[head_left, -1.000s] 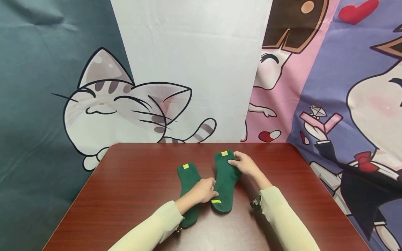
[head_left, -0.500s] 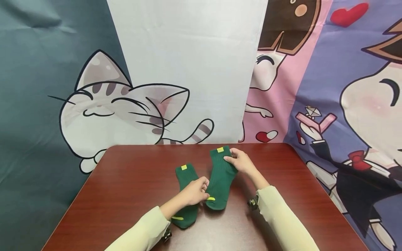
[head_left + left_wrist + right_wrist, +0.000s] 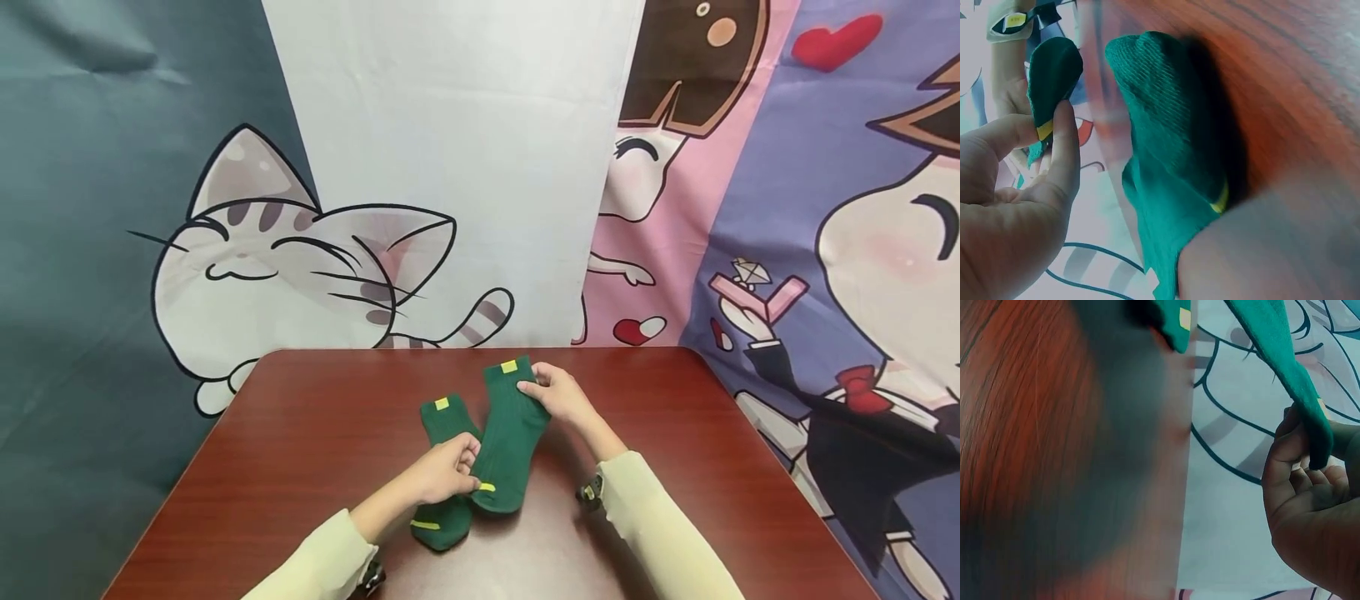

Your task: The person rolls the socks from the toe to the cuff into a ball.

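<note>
A green sock with a yellow cuff patch hangs between both hands, raised off the table. My right hand pinches its cuff from the right side; the right wrist view shows thumb and fingers on the cuff. Near the yellow toe stripe, my left hand pinches the sock's edge, seen also in the left wrist view, where the toe sticks out past the fingers. A matching green sock lies on the table to the left, its middle partly hidden by my left hand and overlapped by the raised sock.
The red-brown wooden table spreads under the socks, its far edge against a printed cartoon backdrop. Both forearms wear pale sleeves, with a dark strap device at the right wrist.
Both hands have carried the held sock leftward, so that it now partly overlaps the other sock in the head view. The lying sock stays about where it was.
</note>
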Tool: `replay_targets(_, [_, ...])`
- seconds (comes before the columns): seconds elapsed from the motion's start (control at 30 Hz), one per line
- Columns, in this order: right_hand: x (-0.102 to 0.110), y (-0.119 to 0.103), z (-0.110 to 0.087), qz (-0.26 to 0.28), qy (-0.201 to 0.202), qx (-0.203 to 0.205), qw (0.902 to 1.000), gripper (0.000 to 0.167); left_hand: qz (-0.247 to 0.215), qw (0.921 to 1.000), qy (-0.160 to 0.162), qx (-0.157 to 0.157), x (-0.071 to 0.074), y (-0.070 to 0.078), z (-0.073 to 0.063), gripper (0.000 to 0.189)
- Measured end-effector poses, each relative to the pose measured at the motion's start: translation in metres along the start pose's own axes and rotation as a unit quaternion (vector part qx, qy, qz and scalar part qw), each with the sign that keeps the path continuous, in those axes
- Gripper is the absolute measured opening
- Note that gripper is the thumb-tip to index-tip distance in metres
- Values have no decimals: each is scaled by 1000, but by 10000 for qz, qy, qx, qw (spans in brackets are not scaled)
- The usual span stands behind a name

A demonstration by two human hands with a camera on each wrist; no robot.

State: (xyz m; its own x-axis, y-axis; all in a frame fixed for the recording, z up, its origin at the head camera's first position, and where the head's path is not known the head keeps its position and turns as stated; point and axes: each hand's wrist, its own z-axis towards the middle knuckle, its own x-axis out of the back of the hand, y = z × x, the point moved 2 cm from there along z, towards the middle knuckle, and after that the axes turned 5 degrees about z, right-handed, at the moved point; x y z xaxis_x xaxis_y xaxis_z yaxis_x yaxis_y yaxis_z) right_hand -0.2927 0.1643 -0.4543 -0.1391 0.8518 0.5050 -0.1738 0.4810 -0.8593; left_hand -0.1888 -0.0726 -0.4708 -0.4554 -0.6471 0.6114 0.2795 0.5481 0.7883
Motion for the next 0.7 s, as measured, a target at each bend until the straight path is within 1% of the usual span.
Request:
replay_targets(0.13, [-10,-2,3,161,-59,-63,9998,14,-206,9998,-10,-12,2,-5,-7,34])
replay_targets(0.3, [-23,-8,6,282,-229,-99,9993,15,-219,9997,-12,68,7,-14,-16,34])
replay_targets(0.53, [-36,-12,10,293,-209,-88,9993,13,-324,9993,-47,181,14,-20,-25,34])
replay_targets(0.7, [-46,-14,14,345,-257,-155,9990,13,-416,9989,9,221,18,-24,-31,34])
